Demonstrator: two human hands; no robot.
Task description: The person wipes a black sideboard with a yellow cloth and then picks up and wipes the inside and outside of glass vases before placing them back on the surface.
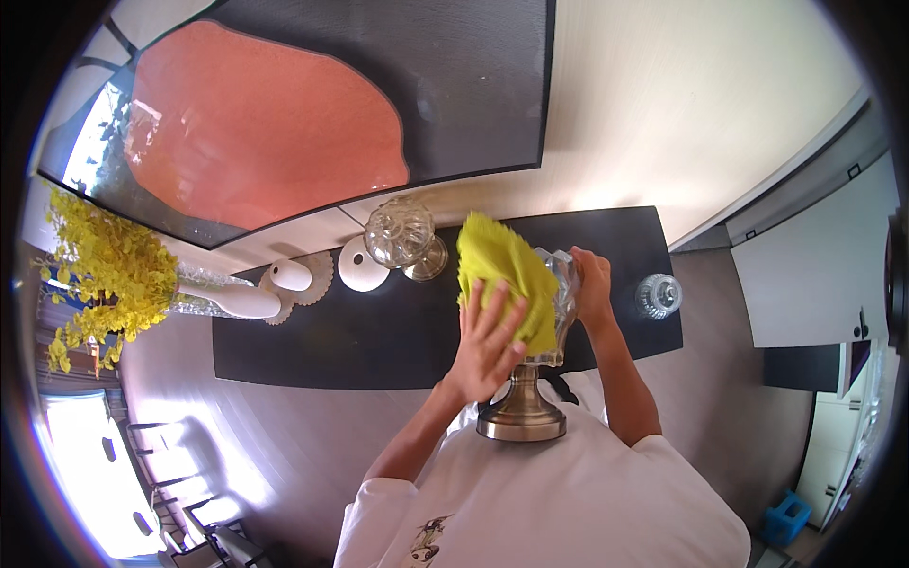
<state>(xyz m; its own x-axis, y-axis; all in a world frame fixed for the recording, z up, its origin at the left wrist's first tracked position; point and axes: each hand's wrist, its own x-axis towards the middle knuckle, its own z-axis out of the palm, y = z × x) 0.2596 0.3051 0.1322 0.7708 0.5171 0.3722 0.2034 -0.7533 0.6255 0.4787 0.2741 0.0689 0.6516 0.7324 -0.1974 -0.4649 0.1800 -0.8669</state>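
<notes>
My left hand (490,341) presses a yellow-green cloth (505,280) against the side of a clear glass jar (564,312) with a metal pedestal foot (522,412). My right hand (591,284) grips the jar at its far end, fingers over the rim. The jar is held tilted close to my chest, its foot towards me. To the right, a ribbed clear glass lid (659,296) lies on the black tabletop (341,348). Left of the cloth stands a second glass piece with a rounded top (400,231) and a metal foot. The cloth covers part of the jar.
White vases (363,264) and a lace-edged mat (319,277) stand at the tabletop's left, beside a clear vase of yellow flowers (113,277). A large framed picture (284,128) hangs on the wall beyond. A blue stool (787,518) is on the floor at lower right.
</notes>
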